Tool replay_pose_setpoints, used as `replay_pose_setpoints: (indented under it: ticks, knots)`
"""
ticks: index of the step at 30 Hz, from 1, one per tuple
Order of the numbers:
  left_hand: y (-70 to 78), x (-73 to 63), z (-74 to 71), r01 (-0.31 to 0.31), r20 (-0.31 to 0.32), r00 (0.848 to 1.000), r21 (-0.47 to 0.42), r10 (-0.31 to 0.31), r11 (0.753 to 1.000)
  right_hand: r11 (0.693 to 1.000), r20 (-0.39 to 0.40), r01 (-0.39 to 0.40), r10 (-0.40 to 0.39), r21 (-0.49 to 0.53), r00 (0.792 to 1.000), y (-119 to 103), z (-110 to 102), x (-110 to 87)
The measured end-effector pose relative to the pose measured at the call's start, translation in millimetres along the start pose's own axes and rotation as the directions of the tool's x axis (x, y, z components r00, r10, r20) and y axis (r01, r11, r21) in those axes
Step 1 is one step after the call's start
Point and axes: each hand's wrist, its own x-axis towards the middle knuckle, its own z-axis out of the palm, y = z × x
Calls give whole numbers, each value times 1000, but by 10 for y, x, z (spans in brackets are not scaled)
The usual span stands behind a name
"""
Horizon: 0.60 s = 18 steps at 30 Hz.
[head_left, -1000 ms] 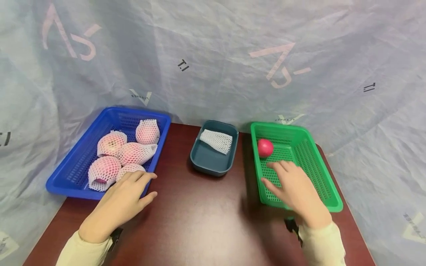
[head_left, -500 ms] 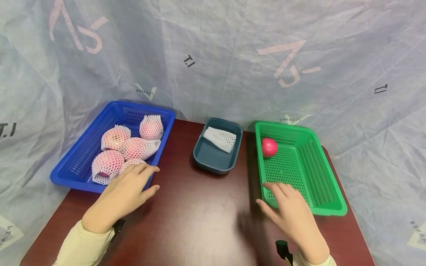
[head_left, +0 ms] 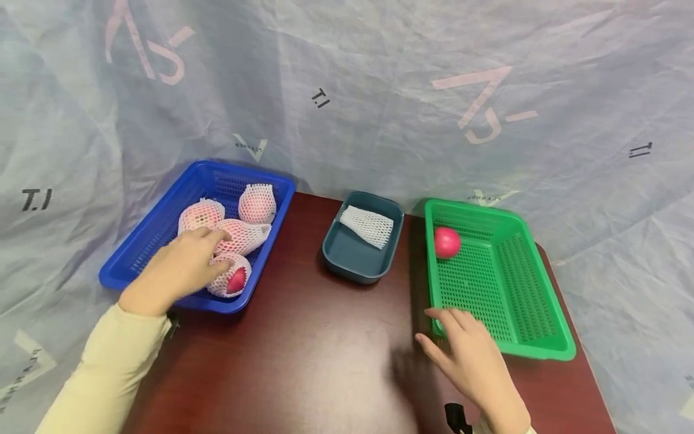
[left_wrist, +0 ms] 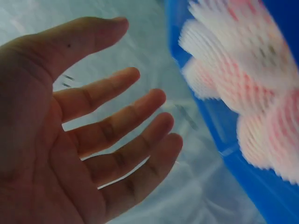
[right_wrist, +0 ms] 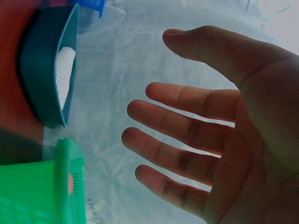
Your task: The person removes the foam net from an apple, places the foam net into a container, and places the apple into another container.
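One bare fruit [head_left: 447, 243] seemingly done, at green basket's [head_left: 542, 351] left edge; netted fruits [head_left: 257, 204] remain; left hand [head_left: 176, 262], right hand [head_left: 474, 355] loosely spread, empty

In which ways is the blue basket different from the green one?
The blue basket holds at least four netted fruits; the green basket holds one bare fruit. In the head view, the blue basket stands at the left, the green basket at the right. Both have perforated walls and sit on the table.
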Motion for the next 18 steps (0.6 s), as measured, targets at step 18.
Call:
replay_pose_setpoints:
  ticks: [18]
  knots:
    - [-868,466,21,261,418,857,153,-302,953,999,20,19,-19,42,1000,-11,187,-97]
